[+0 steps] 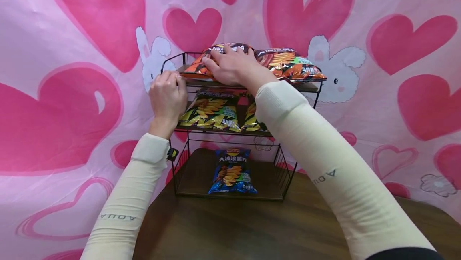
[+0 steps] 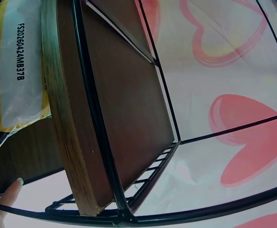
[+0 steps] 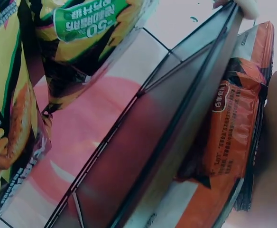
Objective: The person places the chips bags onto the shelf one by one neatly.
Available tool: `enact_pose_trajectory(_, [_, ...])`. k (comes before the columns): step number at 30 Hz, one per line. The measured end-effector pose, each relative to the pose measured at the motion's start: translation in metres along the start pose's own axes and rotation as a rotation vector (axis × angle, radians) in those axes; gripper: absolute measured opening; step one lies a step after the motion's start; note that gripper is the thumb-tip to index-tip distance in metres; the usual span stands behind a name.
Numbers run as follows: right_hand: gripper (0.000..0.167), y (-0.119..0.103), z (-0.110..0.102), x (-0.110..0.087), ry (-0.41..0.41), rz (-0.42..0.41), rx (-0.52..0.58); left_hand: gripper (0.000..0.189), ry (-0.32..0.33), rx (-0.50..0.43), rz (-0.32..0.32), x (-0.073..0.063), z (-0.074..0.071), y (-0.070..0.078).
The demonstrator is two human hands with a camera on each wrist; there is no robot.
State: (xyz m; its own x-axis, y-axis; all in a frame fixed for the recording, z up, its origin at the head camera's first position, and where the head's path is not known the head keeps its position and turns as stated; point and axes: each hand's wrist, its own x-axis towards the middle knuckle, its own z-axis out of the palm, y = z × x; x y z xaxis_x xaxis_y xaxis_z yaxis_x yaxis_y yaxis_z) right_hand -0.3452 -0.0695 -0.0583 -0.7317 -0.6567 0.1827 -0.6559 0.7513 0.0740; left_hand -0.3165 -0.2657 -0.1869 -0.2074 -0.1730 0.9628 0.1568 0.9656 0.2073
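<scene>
My left hand [image 1: 167,96] grips the upper left front corner of a black wire rack [image 1: 230,198] with brown shelves. One of its fingertips shows beside the post in the left wrist view. On the top shelf my right hand [image 1: 235,68] lies with spread fingers across an orange chip bag [image 1: 196,68], partly covering it. Beside that bag lies a second orange chip bag [image 1: 299,68]. The right wrist view shows an orange bag [image 3: 233,133] at the shelf edge, under the blurred hand.
Two yellow-and-black chip bags [image 1: 212,110] lean on the middle shelf, one partly behind my right sleeve. A blue chip bag [image 1: 233,172] lies on the bottom shelf. The rack stands on a dark wooden table [image 1: 223,232], before a pink heart-patterned cloth [image 1: 65,120].
</scene>
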Motion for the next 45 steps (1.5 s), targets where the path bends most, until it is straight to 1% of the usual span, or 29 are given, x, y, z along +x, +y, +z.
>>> enact_pose_trajectory(2, [0.076, -0.002, 0.003, -0.001, -0.038, 0.015, 0.023, 0.045, -0.005, -0.003, -0.001, 0.000, 0.000, 0.001])
enact_pose_trajectory(4, [0.078, -0.003, 0.007, -0.002, -0.058, 0.020, 0.052, 0.044, -0.010, -0.004, -0.002, 0.000, -0.001, 0.003])
enact_pose_trajectory(8, [0.079, -0.004, 0.011, -0.002, -0.063, 0.010, 0.084, 0.043, -0.013, 0.003, -0.005, 0.000, -0.002, 0.003])
enact_pose_trajectory(12, [0.075, -0.003, 0.011, 0.000, -0.046, -0.019, 0.097, 0.042, -0.016, 0.009, -0.007, 0.002, -0.003, 0.003])
enact_pose_trajectory(15, [0.067, 0.000, 0.010, 0.003, -0.046, -0.029, 0.094, 0.042, -0.024, 0.007, -0.011, 0.002, -0.003, 0.002])
enact_pose_trajectory(19, [0.059, 0.002, 0.006, 0.003, -0.063, -0.010, 0.051, 0.045, -0.036, 0.001, -0.018, -0.001, -0.003, 0.003])
enact_pose_trajectory(21, [0.058, 0.001, 0.003, 0.000, -0.047, 0.010, 0.007, 0.046, -0.034, -0.004, -0.018, -0.002, -0.002, 0.004])
enact_pose_trajectory(25, [0.056, -0.011, 0.004, -0.006, 0.048, 0.022, -0.063, 0.048, -0.016, -0.007, -0.005, -0.002, 0.000, 0.004])
enact_pose_trajectory(27, [0.057, -0.019, 0.008, -0.007, 0.067, 0.020, -0.048, 0.047, -0.006, -0.004, 0.001, -0.001, 0.000, 0.004])
enact_pose_trajectory(29, [0.059, -0.026, 0.013, -0.007, 0.065, 0.024, -0.020, 0.047, -0.002, -0.003, 0.002, 0.000, 0.000, 0.005])
enact_pose_trajectory(32, [0.062, -0.030, 0.020, -0.008, 0.059, 0.049, 0.009, 0.046, -0.012, -0.003, 0.003, 0.000, 0.000, 0.006])
enact_pose_trajectory(34, [0.062, -0.029, 0.022, -0.009, 0.074, 0.054, 0.005, 0.046, -0.016, -0.006, 0.003, 0.000, 0.001, 0.007])
enact_pose_trajectory(36, [0.061, -0.025, 0.023, -0.009, 0.087, 0.040, 0.007, 0.046, -0.012, -0.007, 0.003, 0.000, 0.001, 0.008])
enact_pose_trajectory(39, [0.061, -0.019, 0.023, -0.009, 0.086, 0.009, 0.021, 0.045, -0.002, -0.011, 0.002, 0.000, 0.001, 0.009])
enact_pose_trajectory(45, [0.062, -0.016, 0.020, -0.008, 0.086, -0.006, 0.090, 0.045, 0.000, -0.016, -0.014, 0.001, 0.001, 0.007])
